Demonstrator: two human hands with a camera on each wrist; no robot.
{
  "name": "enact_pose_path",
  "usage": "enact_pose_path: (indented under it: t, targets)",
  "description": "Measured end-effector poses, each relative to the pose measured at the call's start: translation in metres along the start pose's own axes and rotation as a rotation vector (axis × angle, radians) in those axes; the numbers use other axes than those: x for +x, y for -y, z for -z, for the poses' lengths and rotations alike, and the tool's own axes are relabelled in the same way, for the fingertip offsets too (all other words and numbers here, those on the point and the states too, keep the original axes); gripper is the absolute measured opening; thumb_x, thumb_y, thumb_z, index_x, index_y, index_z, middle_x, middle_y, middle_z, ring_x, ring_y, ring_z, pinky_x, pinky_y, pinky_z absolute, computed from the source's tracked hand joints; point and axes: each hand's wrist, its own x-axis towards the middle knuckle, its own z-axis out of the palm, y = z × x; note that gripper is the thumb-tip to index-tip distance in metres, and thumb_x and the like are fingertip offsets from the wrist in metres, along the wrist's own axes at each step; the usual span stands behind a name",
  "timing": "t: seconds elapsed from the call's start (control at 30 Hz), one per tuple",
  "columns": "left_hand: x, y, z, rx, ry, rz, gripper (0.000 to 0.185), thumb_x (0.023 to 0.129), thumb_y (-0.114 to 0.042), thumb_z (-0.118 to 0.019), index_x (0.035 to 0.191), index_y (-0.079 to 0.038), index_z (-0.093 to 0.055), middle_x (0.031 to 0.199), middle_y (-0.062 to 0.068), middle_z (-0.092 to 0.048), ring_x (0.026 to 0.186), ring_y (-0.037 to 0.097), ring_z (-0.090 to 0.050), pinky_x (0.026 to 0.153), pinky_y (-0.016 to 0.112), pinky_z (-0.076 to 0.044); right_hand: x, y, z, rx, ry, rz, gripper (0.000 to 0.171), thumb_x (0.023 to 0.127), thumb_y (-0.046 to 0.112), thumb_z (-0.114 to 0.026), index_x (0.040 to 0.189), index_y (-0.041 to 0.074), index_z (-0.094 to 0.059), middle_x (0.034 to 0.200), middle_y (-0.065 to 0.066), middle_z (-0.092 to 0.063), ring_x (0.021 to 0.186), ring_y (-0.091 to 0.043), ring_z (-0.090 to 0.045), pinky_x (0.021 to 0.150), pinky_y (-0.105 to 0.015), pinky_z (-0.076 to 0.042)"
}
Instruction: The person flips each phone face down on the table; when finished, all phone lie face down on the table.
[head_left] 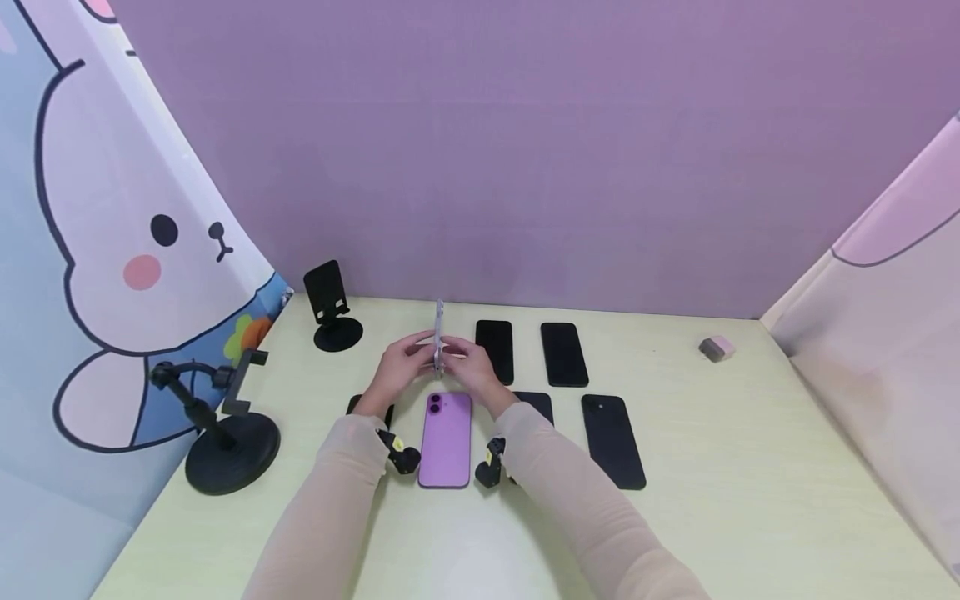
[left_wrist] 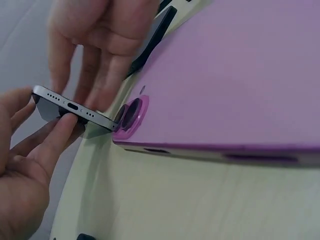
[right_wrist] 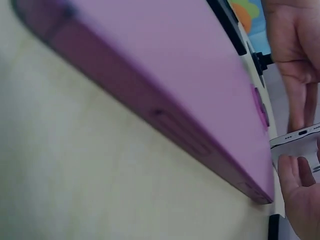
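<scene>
"Hands first?"

"Your left hand [head_left: 397,371] and your right hand [head_left: 474,367] are both partly closed, fingers half curled, with their tips holding one silver-edged phone [head_left: 438,321] between them. It stands edge-on in the head view, just beyond the purple phone [head_left: 446,442], and its port end shows to both wrist cameras. Whether its lower edge touches the desk [head_left: 750,433], you cannot tell."

"Which edges are close?"

"The purple phone's camera end is nearest; that phone lies back up between your left sleeve [head_left: 315,508] and your right sleeve [head_left: 585,500]. Ahead of you, the desk's far edge runs along the purple backdrop [head_left: 525,167]."

"And sideways?"

"Your right hand is close beside the upright-lying black phone [head_left: 494,352], with a second black phone [head_left: 565,354] further right. On your left, a wider stretch of desk separates your hand from the small stand [head_left: 326,287]; the round-based stand [head_left: 232,454] sits near the left edge. The broadest room is to your right, where the surface runs past the dark phone with its camera up [head_left: 613,442] to a small block [head_left: 716,348] toward the back."
</scene>
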Motion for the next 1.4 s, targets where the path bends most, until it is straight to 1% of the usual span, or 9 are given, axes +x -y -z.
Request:
enact_pose_path:
  t: [0.17,0.27,0.4,0.57,0.67,0.8,1.0,1.23,1.4]
  targets:
    - [0.001,-0.003,0.001,0.06,0.0,-0.031,0.042,0.095,-0.013,-0.065,0.136,-0.003,-0.057,0.125,0.024,-0.058,0.105,0.032,-0.064,0.081,0.031,-0.054,0.001,-0.005,0.0,-0.019,0.02,-0.013,0.038,0.097,0.005,-0.06,0.135,0.002,-0.057,0.126,-0.022,-0.057,0.11,-0.032,-0.06,0.086,-0.032,-0.052]
    - [0.001,-0.005,0.002,0.103,-0.006,-0.037,0.042,0.095,-0.012,-0.064,0.135,-0.002,-0.057,0.127,0.025,-0.058,0.105,0.033,-0.064,0.081,0.031,-0.054,0.0,-0.004,0.001,-0.03,0.043,-0.016,0.04,0.097,0.006,-0.059,0.137,0.001,-0.055,0.128,-0.023,-0.054,0.113,-0.032,-0.059,0.086,-0.034,-0.052]
    - [0.0,-0.007,0.004,0.158,-0.044,-0.034,0.039,0.095,-0.01,-0.062,0.133,-0.002,-0.059,0.124,0.025,-0.06,0.102,0.033,-0.065,0.08,0.031,-0.055,0.0,-0.004,0.001,-0.128,0.08,-0.018,0.043,0.097,0.011,-0.061,0.139,0.003,-0.053,0.127,-0.022,-0.056,0.11,-0.031,-0.059,0.086,-0.035,-0.052]
    - [0.0,-0.006,0.011,0.336,-0.093,-0.064,0.039,0.092,-0.01,-0.062,0.129,0.0,-0.061,0.118,0.021,-0.065,0.099,0.03,-0.067,0.079,0.031,-0.055,0.001,-0.004,0.0,-0.273,0.079,-0.031,0.047,0.094,0.014,-0.066,0.138,0.004,-0.054,0.121,-0.019,-0.061,0.104,-0.028,-0.061,0.085,-0.035,-0.051]
    - [0.0,-0.005,0.017,0.466,-0.106,-0.081,0.039,0.089,-0.01,-0.064,0.127,0.001,-0.063,0.114,0.019,-0.067,0.098,0.028,-0.066,0.078,0.033,-0.054,0.003,-0.004,0.0,-0.348,0.072,-0.035,0.048,0.092,0.015,-0.069,0.138,0.005,-0.055,0.117,-0.017,-0.062,0.104,-0.026,-0.06,0.085,-0.034,-0.051]
    - [0.0,-0.002,0.023,0.577,-0.111,-0.079,0.04,0.087,-0.01,-0.069,0.124,0.004,-0.064,0.111,0.019,-0.068,0.098,0.03,-0.066,0.077,0.037,-0.054,0.004,-0.004,-0.001,-0.431,0.078,-0.048,0.05,0.092,0.018,-0.07,0.138,0.008,-0.055,0.114,-0.014,-0.063,0.102,-0.025,-0.059,0.085,-0.035,-0.049]
    - [0.0,0.001,0.028,0.665,-0.104,-0.046,0.04,0.086,-0.014,-0.072,0.122,0.003,-0.065,0.107,0.02,-0.068,0.098,0.031,-0.064,0.083,0.042,-0.051,0.007,-0.001,-0.003,-0.53,0.085,-0.051,0.05,0.092,0.02,-0.07,0.138,0.009,-0.056,0.112,-0.012,-0.065,0.101,-0.023,-0.059,0.087,-0.034,-0.048]
    - [0.003,0.005,0.03,0.68,-0.061,-0.01,0.042,0.086,-0.015,-0.073,0.123,0.004,-0.064,0.108,0.021,-0.068,0.102,0.033,-0.063,0.084,0.042,-0.051,0.007,0.002,-0.005,-0.627,0.095,-0.035,0.048,0.092,0.019,-0.069,0.137,0.007,-0.057,0.109,-0.011,-0.066,0.101,-0.022,-0.06,0.089,-0.033,-0.047]
    - [0.003,0.003,0.031,0.715,-0.031,0.001,0.043,0.088,-0.016,-0.072,0.124,0.004,-0.063,0.104,0.02,-0.069,0.099,0.031,-0.063,0.085,0.042,-0.05,0.007,0.003,-0.006,-0.707,0.103,-0.011,0.05,0.092,0.018,-0.068,0.139,0.007,-0.055,0.106,-0.011,-0.067,0.097,-0.021,-0.061,0.086,-0.032,-0.049]
